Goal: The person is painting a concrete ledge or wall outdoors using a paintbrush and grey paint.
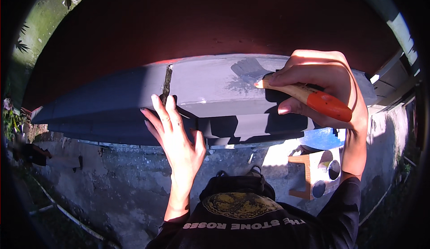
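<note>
My right hand (pixel 329 76) grips a paintbrush (pixel 293 91) with a pale wooden handle and an orange end. Its bristles are mostly hidden in shadow near the grey painted ledge (pixel 206 81). Beside the brush tip, a darker grey streak of paint (pixel 247 71) lies on the lighter grey surface. My left hand (pixel 174 137) is open, fingers spread, with the fingertips at the ledge's front part near a narrow dark slot (pixel 168 81). Nothing shows in that hand, and dark smudges mark some fingertips.
A dark red wall (pixel 215 20) rises behind the ledge. Below right stands a brown-edged stool (pixel 307 170) with round containers (pixel 319 189) on it, near a blue object (pixel 320 138). Concrete floor (pixel 121 173) lies below. Another person (pixel 38 155) is at the far left.
</note>
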A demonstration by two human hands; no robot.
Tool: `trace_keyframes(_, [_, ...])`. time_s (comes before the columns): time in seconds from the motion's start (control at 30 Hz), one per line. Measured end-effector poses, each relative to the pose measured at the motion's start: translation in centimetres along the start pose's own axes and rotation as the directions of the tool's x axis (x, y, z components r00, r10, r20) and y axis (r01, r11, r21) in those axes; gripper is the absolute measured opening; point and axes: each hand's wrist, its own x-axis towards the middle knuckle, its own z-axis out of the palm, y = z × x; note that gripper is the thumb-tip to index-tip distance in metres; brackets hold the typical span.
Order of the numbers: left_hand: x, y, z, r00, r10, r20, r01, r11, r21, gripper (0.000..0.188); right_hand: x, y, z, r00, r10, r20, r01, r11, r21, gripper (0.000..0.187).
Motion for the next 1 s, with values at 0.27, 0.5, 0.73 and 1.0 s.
trace_keyframes(0.27, [-0.2, -0.5, 0.2, 1.0, -0.021, 0.001, 0.021, 1.0, 0.015, 0.106, 0.0, 0.7, -0.9, 0.995, -0.038, 0.094, 0.029, 0.995, 0.096, 0.044])
trace_keyframes(0.5, [-0.1, -0.2, 0.2, 1.0, -0.005, 0.003, 0.005, 1.0, 0.008, 0.107, -1.5, 0.8, -3.1, 0.999, 0.025, -0.042, -0.018, 0.986, 0.168, 0.031])
trace_keyframes(0.73, [-0.1, -0.5, 0.3, 1.0, 0.006, -0.003, -0.006, 1.0, 0.011, 0.107, -0.2, 0.2, 0.0, 0.998, -0.028, -0.05, 0.027, 0.999, -0.028, 0.035])
trace_keyframes(1.0, [-0.1, -0.5, 0.3, 1.0, -0.01, 0.019, 0.01, 0.999, 0.032, 0.108, -1.5, -1.6, -1.4, 0.959, 0.252, -0.13, -0.231, 0.96, 0.157, 0.016])
